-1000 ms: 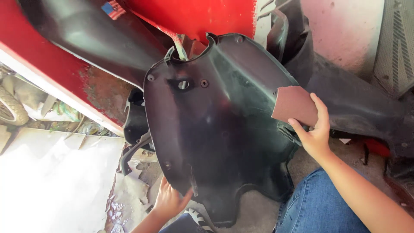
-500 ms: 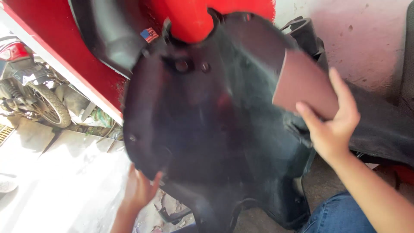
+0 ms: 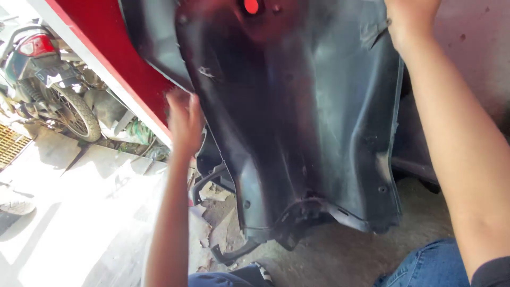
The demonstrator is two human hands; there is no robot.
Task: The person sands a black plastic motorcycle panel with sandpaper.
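The floor (image 3: pixel 345 255) is lying grey and dusty under everything, with a paler, sunlit concrete slab (image 3: pixel 79 212) stretching off to the left. Scraps of rubble (image 3: pixel 215 194) are sitting on it near the middle, beside what is possibly a black bracket (image 3: pixel 234 255), though blur is making that hard to confirm. A motorcycle (image 3: pixel 53 90) is standing on it at far left, next to a yellow grate (image 3: pixel 13 146).

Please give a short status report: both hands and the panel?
Left hand at left edge of large black moulded plastic panel. Right hand grips its top right. Panel upright. Red bodywork close behind.
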